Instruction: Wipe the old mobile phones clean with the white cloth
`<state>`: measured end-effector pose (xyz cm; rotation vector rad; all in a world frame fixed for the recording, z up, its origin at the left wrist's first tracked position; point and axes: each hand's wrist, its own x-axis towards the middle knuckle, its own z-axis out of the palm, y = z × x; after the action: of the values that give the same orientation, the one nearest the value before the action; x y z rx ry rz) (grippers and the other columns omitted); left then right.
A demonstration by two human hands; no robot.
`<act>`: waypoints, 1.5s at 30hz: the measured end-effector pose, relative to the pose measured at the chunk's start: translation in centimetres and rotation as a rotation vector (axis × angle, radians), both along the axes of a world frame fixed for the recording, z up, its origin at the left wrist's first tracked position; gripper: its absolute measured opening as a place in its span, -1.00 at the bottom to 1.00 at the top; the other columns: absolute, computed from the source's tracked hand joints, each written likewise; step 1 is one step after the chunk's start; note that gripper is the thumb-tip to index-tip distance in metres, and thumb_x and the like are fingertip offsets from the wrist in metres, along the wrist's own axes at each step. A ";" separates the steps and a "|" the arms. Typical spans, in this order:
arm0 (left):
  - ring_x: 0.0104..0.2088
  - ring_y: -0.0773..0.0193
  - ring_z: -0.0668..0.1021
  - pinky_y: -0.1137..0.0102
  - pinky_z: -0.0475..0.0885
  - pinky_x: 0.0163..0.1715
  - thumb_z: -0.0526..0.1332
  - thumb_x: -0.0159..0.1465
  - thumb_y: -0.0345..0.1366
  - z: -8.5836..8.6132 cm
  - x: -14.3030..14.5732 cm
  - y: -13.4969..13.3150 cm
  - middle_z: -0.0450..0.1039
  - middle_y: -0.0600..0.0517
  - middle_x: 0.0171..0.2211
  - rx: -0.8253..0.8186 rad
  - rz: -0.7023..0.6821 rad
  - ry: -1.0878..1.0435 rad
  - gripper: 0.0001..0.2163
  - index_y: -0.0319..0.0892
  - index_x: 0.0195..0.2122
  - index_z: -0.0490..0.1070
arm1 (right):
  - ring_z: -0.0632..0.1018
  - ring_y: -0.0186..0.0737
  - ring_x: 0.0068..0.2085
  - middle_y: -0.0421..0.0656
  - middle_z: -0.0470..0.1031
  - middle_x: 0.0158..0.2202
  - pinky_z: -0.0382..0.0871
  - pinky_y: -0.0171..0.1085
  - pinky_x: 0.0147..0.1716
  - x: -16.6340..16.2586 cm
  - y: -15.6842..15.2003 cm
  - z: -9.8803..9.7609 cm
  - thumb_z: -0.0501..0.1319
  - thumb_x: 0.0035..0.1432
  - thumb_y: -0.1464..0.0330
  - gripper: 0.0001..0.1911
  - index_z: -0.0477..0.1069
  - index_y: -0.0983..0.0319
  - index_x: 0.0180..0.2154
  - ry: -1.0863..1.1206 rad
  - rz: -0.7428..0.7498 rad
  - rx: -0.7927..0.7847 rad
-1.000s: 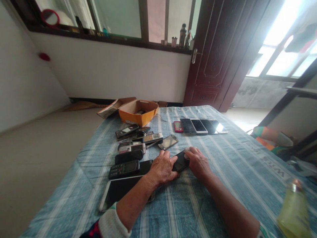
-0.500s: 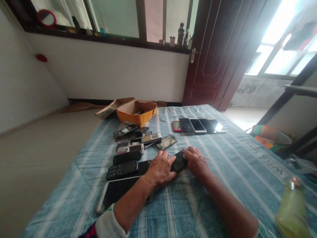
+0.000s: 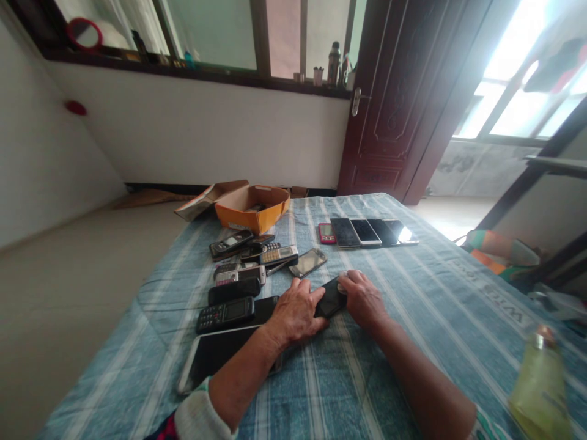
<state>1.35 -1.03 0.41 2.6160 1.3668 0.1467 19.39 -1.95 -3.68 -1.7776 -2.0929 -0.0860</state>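
Home room: striped bedspread (image 3: 413, 318), dark wooden door (image 3: 398, 98), cluttered window sill (image 3: 206, 72).

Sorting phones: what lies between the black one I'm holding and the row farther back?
Head view: only bare striped cloth between the black phone and the phone row.

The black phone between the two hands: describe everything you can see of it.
The black phone is a slim slab with a glossy dark face, unlit, turned up. It lies slantwise on the blue striped cloth; whether it is lifted off it cannot be told. The left hand grips its near end, the right hand its far end. Only the middle shows; no buttons or marks are visible.
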 end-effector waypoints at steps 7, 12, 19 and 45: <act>-0.11 -0.01 0.39 0.22 0.39 -0.15 0.29 0.04 -0.10 -0.1 0.0 0.1 0.35 -0.09 -0.19 0.016 -0.023 0.017 -0.53 -0.09 0.00 0.43 | 0.39 -0.15 -0.08 -0.08 0.44 -0.13 0.23 -0.28 -0.14 0.0 0.0 -0.2 0.01 0.27 0.48 -0.72 0.48 0.18 -0.17 0.006 0.004 0.012; -0.10 -0.02 0.39 0.21 0.38 -0.13 0.30 0.02 -0.11 -0.3 -0.1 0.1 0.36 -0.07 -0.20 0.011 -0.005 -0.011 -0.56 -0.07 -0.04 0.44 | 0.38 -0.15 -0.09 -0.08 0.44 -0.14 0.23 -0.28 -0.15 -0.1 -0.1 -0.1 0.01 0.26 0.49 -0.72 0.47 0.17 -0.18 -0.003 0.002 0.011; -0.10 0.01 0.41 0.25 0.38 -0.12 0.33 -0.02 -0.12 -0.7 -0.1 0.0 0.40 -0.08 -0.18 0.033 0.064 -0.075 -0.57 -0.18 -0.14 0.39 | 0.37 -0.15 -0.10 -0.08 0.44 -0.17 0.23 -0.29 -0.16 -0.1 -0.1 -0.1 0.00 0.26 0.51 -0.71 0.46 0.18 -0.19 -0.002 0.024 0.027; -0.11 -0.02 0.42 0.26 0.37 -0.12 0.36 -0.03 -0.17 -1.0 0.0 -0.3 0.43 -0.14 -0.17 0.059 0.089 -0.106 -0.51 -0.29 -0.10 0.36 | 0.46 -0.23 -0.16 -0.12 0.48 -0.18 0.27 -0.35 -0.20 1.7 0.6 -0.2 0.00 0.15 0.60 -0.61 0.48 0.18 -0.13 0.161 -0.087 0.014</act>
<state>1.40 -1.29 -0.61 2.5546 1.4642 0.3380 21.10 -1.36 -3.83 -1.8046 -1.8989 0.0180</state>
